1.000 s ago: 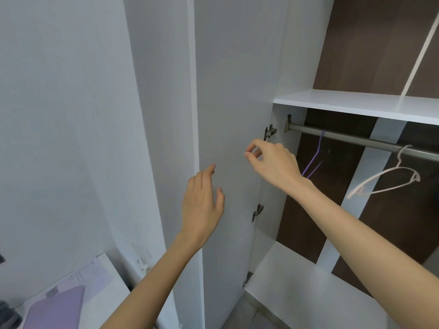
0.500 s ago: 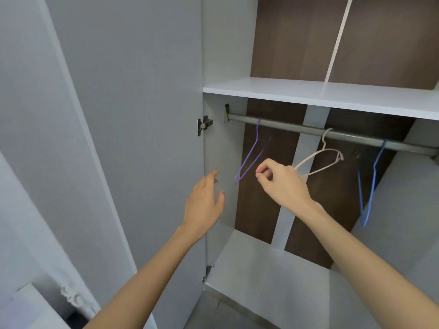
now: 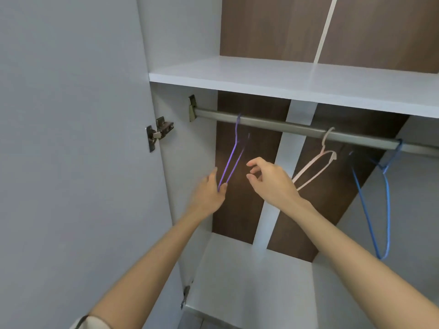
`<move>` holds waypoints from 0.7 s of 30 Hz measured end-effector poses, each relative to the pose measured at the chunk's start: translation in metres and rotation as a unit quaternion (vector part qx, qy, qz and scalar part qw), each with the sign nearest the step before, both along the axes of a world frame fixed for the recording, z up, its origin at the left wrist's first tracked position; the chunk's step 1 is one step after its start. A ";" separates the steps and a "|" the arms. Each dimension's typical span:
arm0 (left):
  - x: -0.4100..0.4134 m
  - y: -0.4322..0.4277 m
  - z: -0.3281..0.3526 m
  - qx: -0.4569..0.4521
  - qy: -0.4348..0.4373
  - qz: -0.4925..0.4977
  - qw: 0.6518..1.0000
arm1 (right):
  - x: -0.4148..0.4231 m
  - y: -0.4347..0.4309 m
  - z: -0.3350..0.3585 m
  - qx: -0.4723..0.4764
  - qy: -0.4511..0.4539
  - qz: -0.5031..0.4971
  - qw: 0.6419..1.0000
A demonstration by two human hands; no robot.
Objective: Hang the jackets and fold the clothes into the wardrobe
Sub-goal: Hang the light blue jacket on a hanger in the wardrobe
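Note:
The wardrobe stands open, with a grey metal rail [image 3: 280, 126] under a white shelf [image 3: 297, 79]. Three thin hangers hang on the rail: a purple hanger [image 3: 234, 154] at the left, a pale pink hanger [image 3: 316, 166] in the middle, a blue hanger [image 3: 380, 205] at the right. My left hand [image 3: 209, 192] is at the lower end of the purple hanger, fingertips touching it; whether it grips is unclear. My right hand [image 3: 270, 179] hovers just right of that hanger, fingers loosely curled, holding nothing. No jackets or clothes are in view.
The open white door [image 3: 71, 150] fills the left, with a metal hinge [image 3: 158, 134] at its edge. A white bottom board [image 3: 249, 276] lies below the rail. The back panel is dark brown with a white vertical strip [image 3: 285, 172].
The view swung right, deeper into the wardrobe. My left hand moved from the door to the purple hanger's lower end. My right hand came away from the door edge and now hovers beside the hanger.

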State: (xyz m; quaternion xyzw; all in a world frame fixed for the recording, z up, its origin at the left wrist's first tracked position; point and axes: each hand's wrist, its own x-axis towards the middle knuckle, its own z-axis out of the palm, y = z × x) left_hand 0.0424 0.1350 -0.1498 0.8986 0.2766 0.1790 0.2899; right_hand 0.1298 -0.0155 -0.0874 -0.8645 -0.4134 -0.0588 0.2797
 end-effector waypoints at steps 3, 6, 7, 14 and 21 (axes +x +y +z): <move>0.034 0.019 -0.013 -0.019 0.015 -0.017 1.000 | 0.031 0.033 -0.005 -0.041 0.001 -0.023 0.999; 0.054 0.032 -0.024 -0.014 0.008 -0.029 0.999 | 0.058 0.064 -0.011 -0.072 0.025 -0.037 0.996; 0.058 0.035 -0.027 -0.005 0.005 -0.030 1.000 | 0.065 0.072 -0.013 -0.079 0.035 -0.039 0.995; 0.069 0.046 -0.037 0.017 -0.004 -0.049 0.999 | 0.098 0.125 -0.029 -0.038 0.125 -0.059 0.990; 0.061 0.053 -0.029 -0.015 -0.009 -0.075 0.997 | 0.115 0.149 -0.031 0.053 0.229 -0.067 0.970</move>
